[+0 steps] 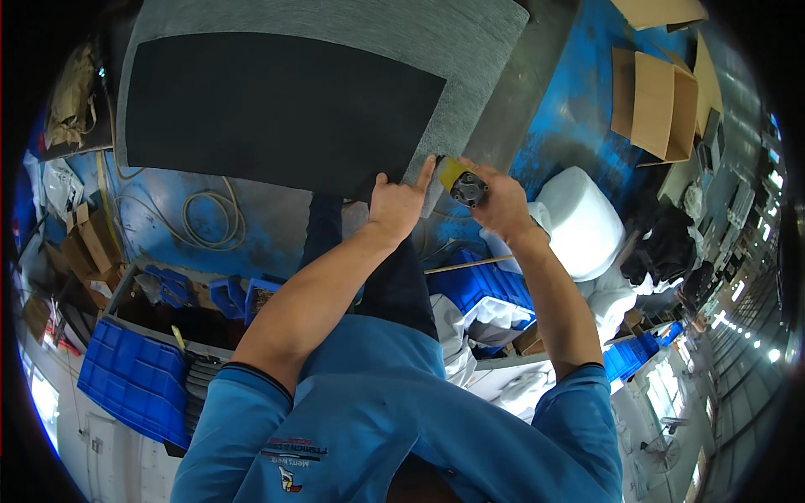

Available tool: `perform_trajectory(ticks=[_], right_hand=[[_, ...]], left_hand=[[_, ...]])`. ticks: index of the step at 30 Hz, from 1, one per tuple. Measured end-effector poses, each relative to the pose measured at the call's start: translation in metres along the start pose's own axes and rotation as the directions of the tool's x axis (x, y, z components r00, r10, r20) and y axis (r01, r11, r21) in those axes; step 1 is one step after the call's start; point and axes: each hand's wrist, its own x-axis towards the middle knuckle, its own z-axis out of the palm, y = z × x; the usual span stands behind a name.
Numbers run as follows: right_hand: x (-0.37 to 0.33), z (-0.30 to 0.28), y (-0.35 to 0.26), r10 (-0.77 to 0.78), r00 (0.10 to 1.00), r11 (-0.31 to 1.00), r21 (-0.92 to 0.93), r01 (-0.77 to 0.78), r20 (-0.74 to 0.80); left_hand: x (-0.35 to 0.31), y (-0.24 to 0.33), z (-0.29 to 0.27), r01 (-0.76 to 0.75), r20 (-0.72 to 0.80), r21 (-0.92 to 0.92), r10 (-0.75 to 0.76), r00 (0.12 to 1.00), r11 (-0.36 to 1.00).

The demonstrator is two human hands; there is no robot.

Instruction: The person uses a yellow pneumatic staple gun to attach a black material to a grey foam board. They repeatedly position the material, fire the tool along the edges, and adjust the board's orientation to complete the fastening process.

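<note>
A black rectangular sheet (277,109) lies on a larger grey, fibrous-looking sheet (470,50) in front of me. My left hand (397,207) presses down at the near right corner of the black sheet, its thumb and index finger spread apart. That index finger reaches over the grey strip toward the tool. Gripped in my right hand (506,205) is a yellow and black hand-held tool (464,184) with a round dark end facing up. Its working tip is hidden, so its exact kind does not show. The tool stands at the grey sheet's right edge, close beside my left index finger.
Blue crates (134,377) stand at the lower left, and another blue crate (490,285) sits near my legs. A white roll (583,222) stands to the right. Open cardboard boxes (662,105) lie at the upper right. A coiled hose (214,220) rests on the blue floor.
</note>
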Motion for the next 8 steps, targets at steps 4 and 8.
perform_trajectory(ticks=[4, 8], right_hand=[[0.0, 0.002, 0.008, -0.041, 0.999, 0.999, 0.01, 0.041, -0.018], [-0.001, 0.003, 0.01, -0.033, 0.999, 0.99, 0.14, 0.035, -0.02]], left_hand=[[0.001, 0.001, 0.004, 0.013, -0.013, 0.006, -0.013, 1.0, 1.0], [0.001, 0.008, 0.017, 0.048, -0.098, 0.039, -0.044, 0.994, 0.998]])
